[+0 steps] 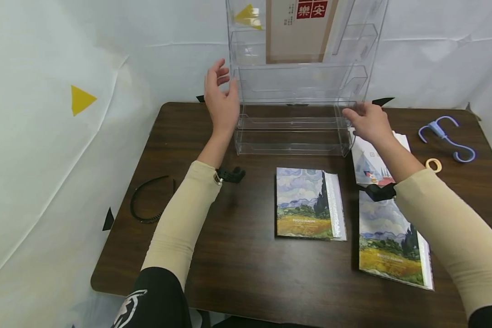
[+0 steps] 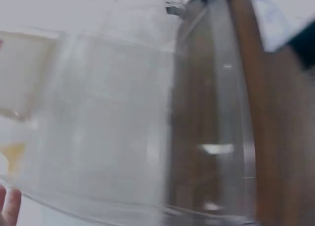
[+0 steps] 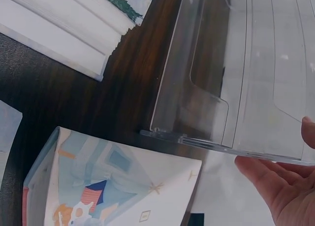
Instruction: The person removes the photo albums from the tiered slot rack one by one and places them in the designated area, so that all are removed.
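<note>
A clear plastic tiered rack point(image 1: 295, 82) stands at the back of the brown table. A beige framed piece point(image 1: 297, 34) with red characters sits in its upper part. My left hand point(image 1: 222, 100) is at the rack's left side, thumb right at the edge, fingers loosely extended; only fingertips point(image 2: 11, 209) show in the left wrist view. With my right hand point(image 1: 369, 120) I grip the rack's right side panel. In the right wrist view, the thumb point(image 3: 308, 132) is on one side of that panel and the fingers point(image 3: 261, 174) on the other.
A photo album point(image 1: 303, 202) lies before the rack; another album point(image 1: 389, 241) and a white illustrated book point(image 1: 369, 159) lie under my right arm. At the right are a blue hook hanger point(image 1: 447, 139) and a tape roll point(image 1: 433, 165); a black headband point(image 1: 136, 205) lies left.
</note>
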`<state>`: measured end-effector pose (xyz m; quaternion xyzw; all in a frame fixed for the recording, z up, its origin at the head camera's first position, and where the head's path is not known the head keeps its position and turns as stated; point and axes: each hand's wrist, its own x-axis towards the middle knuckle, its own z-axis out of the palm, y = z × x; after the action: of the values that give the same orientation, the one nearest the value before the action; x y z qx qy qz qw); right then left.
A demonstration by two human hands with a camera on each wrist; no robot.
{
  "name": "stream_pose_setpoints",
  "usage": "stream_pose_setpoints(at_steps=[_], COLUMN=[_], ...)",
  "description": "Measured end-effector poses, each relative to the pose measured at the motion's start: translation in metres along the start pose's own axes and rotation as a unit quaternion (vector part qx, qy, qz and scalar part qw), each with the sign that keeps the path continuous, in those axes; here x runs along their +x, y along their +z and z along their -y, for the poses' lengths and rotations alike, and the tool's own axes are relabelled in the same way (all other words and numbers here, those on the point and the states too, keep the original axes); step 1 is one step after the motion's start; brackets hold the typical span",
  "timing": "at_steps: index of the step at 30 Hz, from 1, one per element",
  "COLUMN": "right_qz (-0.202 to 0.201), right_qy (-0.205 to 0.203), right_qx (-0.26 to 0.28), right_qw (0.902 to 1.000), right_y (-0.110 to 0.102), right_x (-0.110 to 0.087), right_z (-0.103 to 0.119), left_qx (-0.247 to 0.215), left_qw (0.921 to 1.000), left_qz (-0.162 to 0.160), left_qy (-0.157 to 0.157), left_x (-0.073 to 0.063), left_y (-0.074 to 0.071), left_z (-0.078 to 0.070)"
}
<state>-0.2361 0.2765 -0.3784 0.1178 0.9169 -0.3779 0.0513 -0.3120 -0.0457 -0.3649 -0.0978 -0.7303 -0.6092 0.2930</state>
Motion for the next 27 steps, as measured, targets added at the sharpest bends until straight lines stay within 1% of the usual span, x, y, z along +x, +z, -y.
stream_pose_setpoints(at_steps=[2,4,6,7,9,11,14,15,16,20,22,25,27], right_qz=[0.000,0.000,0.002,0.003,0.004,0.007,0.010,0.010,0.011,0.007,0.006,0.008,0.008], right_qy=[0.003,0.003,0.001,0.001,-0.001,0.001,0.004,0.004,0.005,0.002,0.003,0.001,0.000], right_qx=[0.002,0.003,0.005,0.006,0.006,0.004,0.004,0.005,0.006,0.012,0.013,0.016,0.018], right_qw=[1.0000,1.0000,1.0000,1.0000,1.0000,1.0000,0.9999,0.9999,0.9999,0.9999,0.9999,0.9998,0.9998], right_y=[0.000,0.000,0.000,0.000,0.000,0.000,0.000,0.001,0.001,0.005,0.005,0.006,0.006], right_x=[0.000,0.001,0.001,0.001,0.002,0.002,0.002,0.002,0.002,0.001,0.001,0.001,0.002], right_z=[0.000,0.000,0.001,0.001,0.001,0.000,0.000,0.000,0.001,0.002,0.002,0.002,0.002], left_qx=[-0.003,0.003,0.018,0.020,0.014,0.009,0.000,0.002,0.012,0.035,0.048,0.055,0.054], left_qw=[0.9994,0.9976,0.9945,0.9932,0.9910,0.9887,0.9848,0.9828,0.9811,0.9747,0.9729,0.9743,0.9768], left_qz=[0.010,0.037,0.068,0.084,0.120,0.148,0.171,0.178,0.183,0.196,0.194,0.180,0.171], left_qy=[0.034,0.059,0.078,0.078,0.057,0.024,-0.032,-0.050,-0.062,-0.102,-0.117,-0.124,-0.117], left_x=[0.012,0.024,0.035,0.041,0.052,0.061,0.071,0.073,0.074,0.077,0.076,0.075,0.075], left_y=[0.005,0.011,0.018,0.022,0.031,0.040,0.054,0.057,0.061,0.071,0.074,0.076,0.076], left_z=[-0.017,-0.032,-0.043,-0.047,-0.053,-0.057,-0.060,-0.061,-0.061,-0.062,-0.063,-0.066,-0.068])
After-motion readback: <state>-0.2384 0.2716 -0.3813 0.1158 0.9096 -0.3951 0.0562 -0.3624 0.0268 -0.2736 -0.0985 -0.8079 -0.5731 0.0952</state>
